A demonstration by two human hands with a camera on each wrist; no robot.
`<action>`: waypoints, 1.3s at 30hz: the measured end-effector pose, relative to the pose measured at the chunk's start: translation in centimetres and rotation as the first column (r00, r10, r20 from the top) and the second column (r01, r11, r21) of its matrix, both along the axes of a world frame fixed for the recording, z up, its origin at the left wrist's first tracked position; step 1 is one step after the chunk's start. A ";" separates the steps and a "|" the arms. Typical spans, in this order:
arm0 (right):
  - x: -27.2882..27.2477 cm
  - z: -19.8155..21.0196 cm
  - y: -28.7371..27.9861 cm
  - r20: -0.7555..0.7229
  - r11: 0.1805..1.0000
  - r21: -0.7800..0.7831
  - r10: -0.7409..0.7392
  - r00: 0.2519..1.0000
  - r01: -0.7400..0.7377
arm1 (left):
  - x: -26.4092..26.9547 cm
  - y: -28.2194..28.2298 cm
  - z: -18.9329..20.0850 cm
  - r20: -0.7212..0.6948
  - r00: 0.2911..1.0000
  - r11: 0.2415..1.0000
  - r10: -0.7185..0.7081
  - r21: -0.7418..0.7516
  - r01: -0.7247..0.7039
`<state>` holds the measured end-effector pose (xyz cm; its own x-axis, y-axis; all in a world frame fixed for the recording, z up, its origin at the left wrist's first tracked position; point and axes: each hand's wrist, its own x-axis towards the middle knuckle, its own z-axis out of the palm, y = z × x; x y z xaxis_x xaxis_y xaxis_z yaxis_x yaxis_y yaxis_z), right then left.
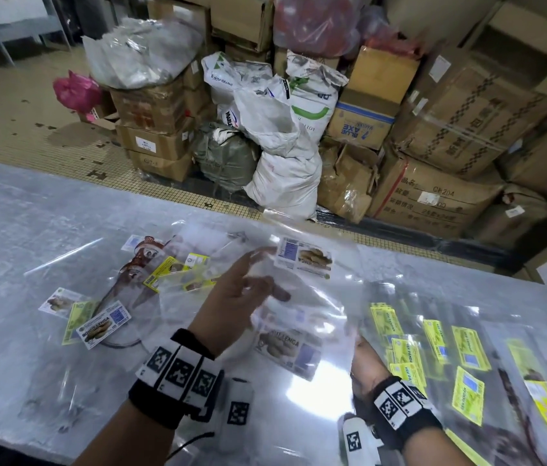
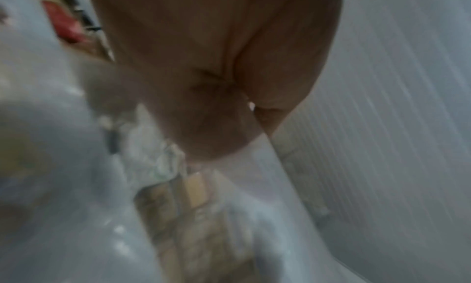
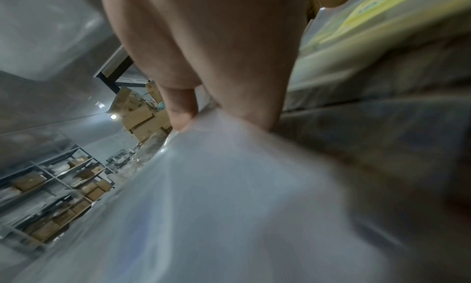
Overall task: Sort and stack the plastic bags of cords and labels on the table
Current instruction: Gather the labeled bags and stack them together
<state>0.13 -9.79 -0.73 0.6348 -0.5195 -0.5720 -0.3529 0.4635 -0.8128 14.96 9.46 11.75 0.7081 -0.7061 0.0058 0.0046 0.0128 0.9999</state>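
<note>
Now my two hands share one clear bag [image 1: 302, 307]: left hand [image 1: 231, 307] fingers spread loose beneath, right hand [image 1: 364, 368] fingers pinching its edge; two white labels [image 1: 304, 258] visible at twelve o'clock.

Layout: table [image 1: 13, 230] before me, storage behind it.
Held bag [image 1: 302, 317] is raised over table centre between my left hand [image 1: 231, 307] and right hand [image 1: 364, 368]. Loose bags [image 1: 137, 280] lie to its left, a spread of bags [image 1: 450, 351] to its right. Sacks [image 1: 275, 129] and cartons [image 1: 447, 129] stand on the floor beyond the table's far edge.
</note>
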 end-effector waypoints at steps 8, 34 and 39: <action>0.1 2.5 -0.4 0.066 0.999 -0.038 0.030 0.997 -0.028 | -1.2 -1.7 -11.5 0.078 0.974 0.855 0.213 0.468 -0.225; -1.0 3.9 -2.8 0.259 0.989 0.125 -0.104 0.960 0.074 | 2.2 -0.7 -11.4 0.304 0.936 0.638 0.178 0.689 -0.345; -1.2 2.0 -2.0 0.024 0.999 -0.035 0.035 0.999 -0.034 | 2.8 -0.4 -12.3 0.356 0.935 0.335 0.010 0.880 -0.338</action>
